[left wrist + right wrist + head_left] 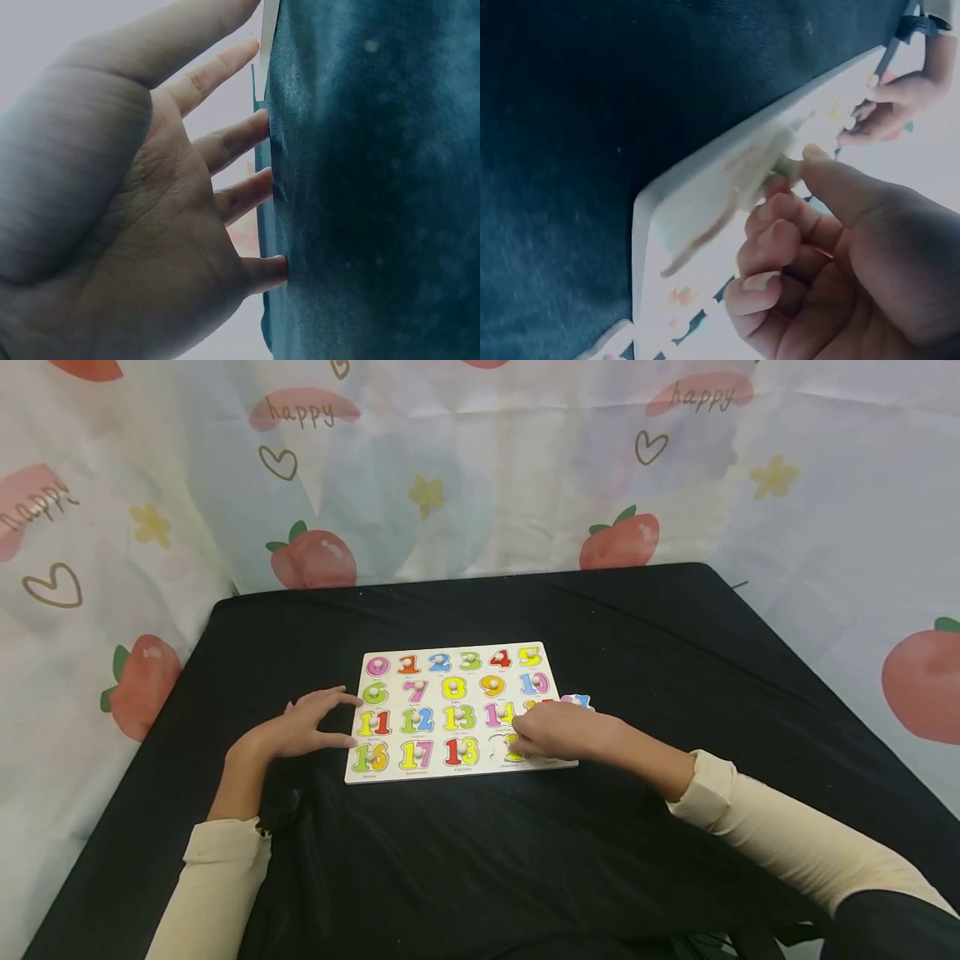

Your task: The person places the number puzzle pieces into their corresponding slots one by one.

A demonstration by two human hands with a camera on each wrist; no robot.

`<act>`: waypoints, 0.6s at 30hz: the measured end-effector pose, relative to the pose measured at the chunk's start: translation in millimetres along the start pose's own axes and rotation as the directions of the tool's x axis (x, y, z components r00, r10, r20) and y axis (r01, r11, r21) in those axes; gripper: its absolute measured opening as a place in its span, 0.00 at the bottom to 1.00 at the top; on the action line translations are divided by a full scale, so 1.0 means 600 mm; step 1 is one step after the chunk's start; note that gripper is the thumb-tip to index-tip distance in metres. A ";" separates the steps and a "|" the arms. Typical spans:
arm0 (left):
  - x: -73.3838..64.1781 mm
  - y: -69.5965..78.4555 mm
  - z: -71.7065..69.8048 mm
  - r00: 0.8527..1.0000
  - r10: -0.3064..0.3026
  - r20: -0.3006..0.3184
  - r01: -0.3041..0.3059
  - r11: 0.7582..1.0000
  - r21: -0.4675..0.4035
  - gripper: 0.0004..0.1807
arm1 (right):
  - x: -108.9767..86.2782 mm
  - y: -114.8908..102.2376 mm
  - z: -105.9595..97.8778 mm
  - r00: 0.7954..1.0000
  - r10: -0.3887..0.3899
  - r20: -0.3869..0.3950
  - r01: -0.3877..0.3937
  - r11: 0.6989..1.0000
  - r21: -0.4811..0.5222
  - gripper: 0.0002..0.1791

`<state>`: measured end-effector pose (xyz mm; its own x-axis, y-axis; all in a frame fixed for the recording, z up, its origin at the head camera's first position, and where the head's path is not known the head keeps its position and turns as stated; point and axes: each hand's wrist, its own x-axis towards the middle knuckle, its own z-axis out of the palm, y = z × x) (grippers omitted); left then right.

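A pale wooden number puzzle board [397, 776] lies on the black cloth, its colourful knobbed number pieces in rows. My left hand [303, 725] has its fingers spread, with thumb and fingertips at the board's left edge. Over the lower right part of the board, my right hand [558, 731] pinches a knobbed number piece [513, 747] between thumb and fingers. In the right wrist view this piece [761, 176] is tilted and blurred, close over the board. A partly outlined recess [498, 748] shows beside it. The right hand hides the board's lower right corner area.
Another blue and purple number piece [577, 701] lies at the board's right edge, partly behind the right hand. Black cloth [420, 877] covers the table around the board. A printed fabric curtain [480, 485] stands behind and at both sides.
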<state>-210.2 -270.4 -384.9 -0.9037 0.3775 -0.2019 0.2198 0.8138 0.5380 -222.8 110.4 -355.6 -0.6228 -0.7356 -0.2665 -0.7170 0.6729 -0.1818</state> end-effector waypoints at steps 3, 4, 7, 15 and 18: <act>0.000 0.000 0.000 1.000 0.000 -0.003 0.000 1.000 0.002 0.37 | 0.010 -0.005 0.004 1.000 0.008 -0.003 -0.008 1.000 0.027 0.12; -0.001 0.000 -0.001 1.000 0.000 -0.005 0.000 1.000 0.003 0.37 | 0.013 -0.006 0.005 1.000 0.009 -0.003 -0.009 0.999 0.037 0.12; -0.003 0.000 -0.002 1.000 0.001 -0.007 -0.001 1.000 0.003 0.37 | 0.023 -0.009 0.007 1.000 -0.003 -0.005 0.003 0.999 0.047 0.11; -0.003 -0.003 0.000 1.000 0.004 -0.008 -0.004 1.000 0.006 0.38 | 0.025 -0.010 0.010 1.000 0.010 -0.007 -0.010 0.997 0.073 0.12; -0.002 0.000 0.000 1.000 0.007 -0.003 -0.007 1.000 0.003 0.38 | 0.019 -0.004 0.015 1.000 0.023 -0.015 -0.021 0.995 0.098 0.13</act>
<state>-209.4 -270.9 -384.8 -0.9031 0.3820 -0.1960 0.2271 0.8124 0.5370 -225.1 101.3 -366.9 -0.6436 -0.7213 -0.2560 -0.6698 0.6926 -0.2676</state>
